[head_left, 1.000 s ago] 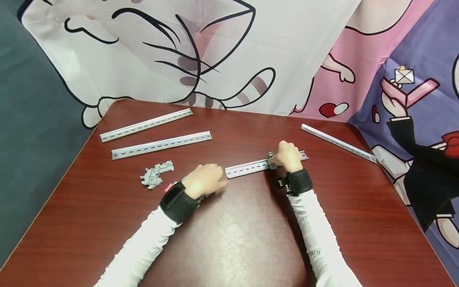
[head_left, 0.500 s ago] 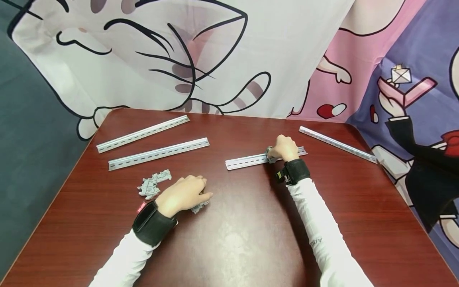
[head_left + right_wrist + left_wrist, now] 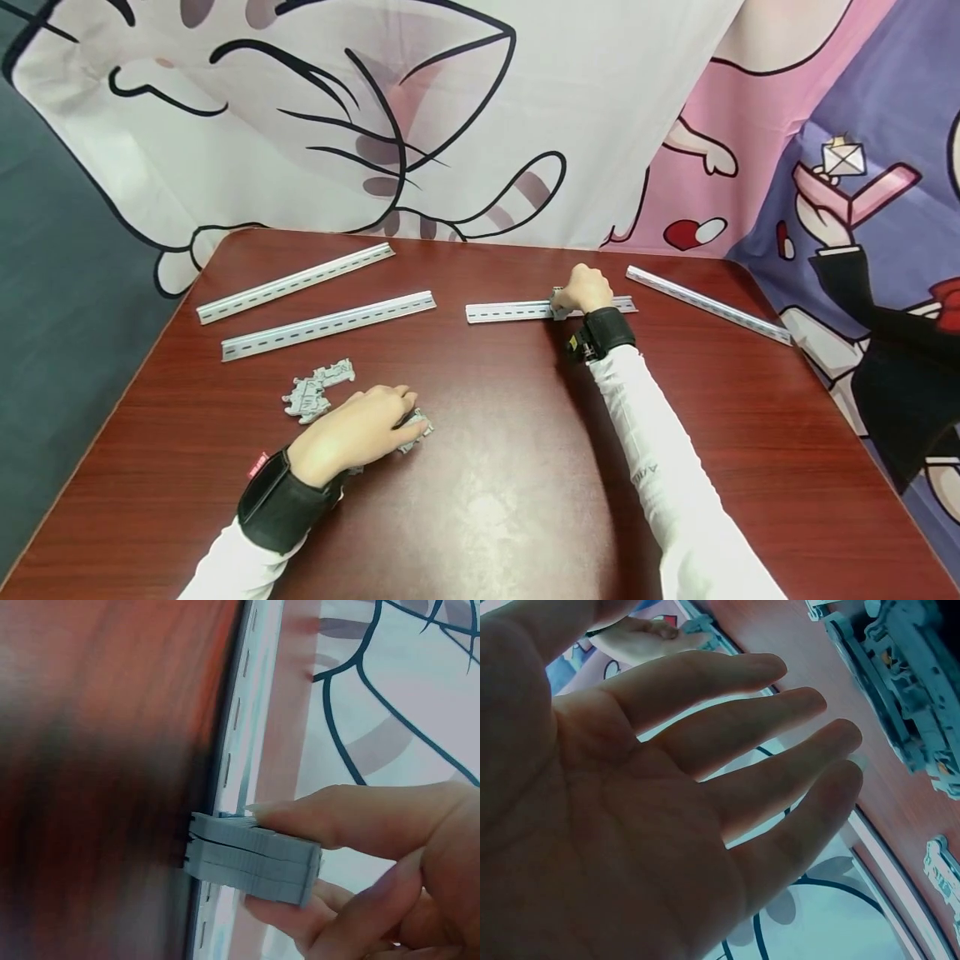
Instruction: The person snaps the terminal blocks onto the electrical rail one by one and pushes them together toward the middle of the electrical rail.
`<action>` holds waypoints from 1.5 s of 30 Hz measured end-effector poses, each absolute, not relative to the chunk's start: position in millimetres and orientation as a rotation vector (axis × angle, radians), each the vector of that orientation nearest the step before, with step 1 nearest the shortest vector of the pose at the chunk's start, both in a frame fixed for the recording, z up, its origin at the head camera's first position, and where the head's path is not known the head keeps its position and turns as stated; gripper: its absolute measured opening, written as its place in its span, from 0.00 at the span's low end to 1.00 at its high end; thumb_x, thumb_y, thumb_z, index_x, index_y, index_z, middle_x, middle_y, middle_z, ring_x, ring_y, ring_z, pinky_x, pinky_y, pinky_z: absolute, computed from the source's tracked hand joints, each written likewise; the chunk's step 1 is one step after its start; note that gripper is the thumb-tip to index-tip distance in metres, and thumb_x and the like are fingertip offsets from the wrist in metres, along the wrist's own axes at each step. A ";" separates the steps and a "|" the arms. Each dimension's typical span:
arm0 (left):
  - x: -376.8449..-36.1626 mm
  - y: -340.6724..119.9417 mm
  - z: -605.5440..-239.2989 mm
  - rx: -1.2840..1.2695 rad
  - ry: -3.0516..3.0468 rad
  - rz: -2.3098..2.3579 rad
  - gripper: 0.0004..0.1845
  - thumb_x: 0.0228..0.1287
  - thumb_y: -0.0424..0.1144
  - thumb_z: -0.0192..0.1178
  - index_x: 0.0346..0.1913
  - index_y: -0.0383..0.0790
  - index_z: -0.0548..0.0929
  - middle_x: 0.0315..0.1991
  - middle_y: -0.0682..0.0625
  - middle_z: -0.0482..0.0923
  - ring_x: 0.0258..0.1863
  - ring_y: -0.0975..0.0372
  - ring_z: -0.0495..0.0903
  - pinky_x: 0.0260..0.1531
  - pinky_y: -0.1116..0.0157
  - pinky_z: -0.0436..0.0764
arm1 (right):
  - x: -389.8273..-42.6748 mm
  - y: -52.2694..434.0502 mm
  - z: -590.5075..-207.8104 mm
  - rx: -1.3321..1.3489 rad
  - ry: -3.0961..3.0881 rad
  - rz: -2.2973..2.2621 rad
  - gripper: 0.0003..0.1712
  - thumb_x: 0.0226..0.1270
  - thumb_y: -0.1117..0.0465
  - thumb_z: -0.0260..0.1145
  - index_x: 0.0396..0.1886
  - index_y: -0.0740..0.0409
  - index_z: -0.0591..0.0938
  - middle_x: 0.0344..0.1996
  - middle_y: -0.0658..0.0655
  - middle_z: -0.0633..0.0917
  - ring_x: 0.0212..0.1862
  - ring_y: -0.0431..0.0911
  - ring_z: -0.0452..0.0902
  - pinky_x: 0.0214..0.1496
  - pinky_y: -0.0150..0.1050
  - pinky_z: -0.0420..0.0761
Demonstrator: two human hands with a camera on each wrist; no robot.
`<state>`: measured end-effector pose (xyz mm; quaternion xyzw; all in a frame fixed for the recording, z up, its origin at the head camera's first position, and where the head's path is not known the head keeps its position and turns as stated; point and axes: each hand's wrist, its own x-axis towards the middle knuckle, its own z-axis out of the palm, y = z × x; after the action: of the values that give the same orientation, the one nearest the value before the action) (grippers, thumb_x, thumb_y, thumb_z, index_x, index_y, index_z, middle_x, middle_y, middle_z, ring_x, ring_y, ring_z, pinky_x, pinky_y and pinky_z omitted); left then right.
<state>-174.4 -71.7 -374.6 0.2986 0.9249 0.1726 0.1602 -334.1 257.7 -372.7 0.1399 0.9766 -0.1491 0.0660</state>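
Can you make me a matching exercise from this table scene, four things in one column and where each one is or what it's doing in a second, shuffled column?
Column one:
1. left hand
2. right hand
3. loose pile of grey plastic clip blocks
4. long slotted silver metal rail by the table's right edge

Column two:
A. lies untouched, angled along the far right of the dark red wooden table
B. pinches a stack of grey plastic clip blocks on the middle slotted metal rail
C. fingers out flat, over one grey clip block
D. lies left of the left hand

Pairs: 1-C, 2-B, 3-D, 4-A
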 end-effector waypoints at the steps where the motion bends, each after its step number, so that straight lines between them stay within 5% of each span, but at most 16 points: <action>1: -173.6 -72.9 -374.9 0.848 2.644 0.495 0.27 0.70 0.46 0.53 0.61 0.26 0.74 0.63 0.32 0.71 0.64 0.42 0.71 0.60 0.41 0.68 | -337.4 257.0 -372.6 0.426 2.946 -0.447 0.27 0.49 0.53 0.72 0.46 0.65 0.80 0.49 0.68 0.82 0.51 0.61 0.79 0.50 0.55 0.79; 30: -170.1 -68.6 -382.4 0.701 2.666 0.435 0.28 0.67 0.45 0.57 0.60 0.23 0.74 0.62 0.30 0.71 0.68 0.41 0.64 0.64 0.42 0.63 | -394.0 246.1 -365.0 0.442 2.951 -0.584 0.26 0.53 0.54 0.70 0.48 0.67 0.80 0.53 0.69 0.80 0.55 0.60 0.76 0.54 0.52 0.79; 45: -163.1 -65.8 -388.9 0.744 2.743 0.432 0.23 0.64 0.44 0.60 0.51 0.26 0.80 0.52 0.34 0.78 0.57 0.44 0.73 0.53 0.45 0.72 | -422.1 247.3 -367.3 0.437 2.997 -0.531 0.33 0.52 0.55 0.69 0.56 0.69 0.76 0.59 0.73 0.76 0.60 0.65 0.73 0.59 0.53 0.76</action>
<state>-163.1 -65.8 -388.9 0.2565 0.9457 0.1489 0.1330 -422.1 247.3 -367.3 0.1419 0.9741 -0.1726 0.0333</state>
